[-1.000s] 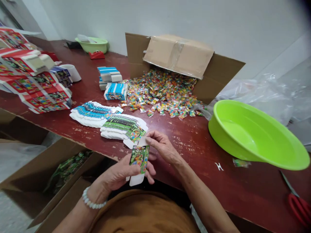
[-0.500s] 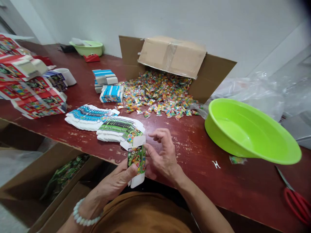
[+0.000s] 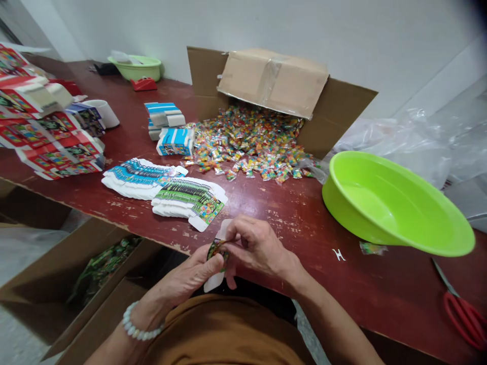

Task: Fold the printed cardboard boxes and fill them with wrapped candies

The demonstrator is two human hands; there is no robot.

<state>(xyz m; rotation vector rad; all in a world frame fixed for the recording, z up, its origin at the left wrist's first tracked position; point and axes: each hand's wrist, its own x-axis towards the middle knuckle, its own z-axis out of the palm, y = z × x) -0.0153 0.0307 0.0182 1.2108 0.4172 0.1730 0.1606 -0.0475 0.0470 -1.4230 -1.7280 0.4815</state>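
Observation:
Between my two hands is a small green printed carton (image 3: 215, 248) with white end flaps, held just over the table's front edge. My left hand (image 3: 194, 271) grips its lower left side, thumb across the front. My right hand (image 3: 254, 243) is closed at the carton's upper right, fingertips pinching near its opening; whatever lies inside them is hidden. Just beyond lies a fanned row of flat green cartons (image 3: 186, 197), and behind it a row of flat blue cartons (image 3: 137, 176).
Wrapped candies (image 3: 251, 139) spill from a tipped cardboard box (image 3: 274, 78). A green basin (image 3: 395, 203) sits at right, above red-handled scissors (image 3: 462, 317). Bundled red cartons (image 3: 57, 142) are stacked at left, blue bundles (image 3: 175, 142) at centre. An open cardboard box (image 3: 102, 289) stands below the table.
My right hand has moved in over the carton, its fingers closing at the top. The carton has tilted and is now mostly covered by my hands.

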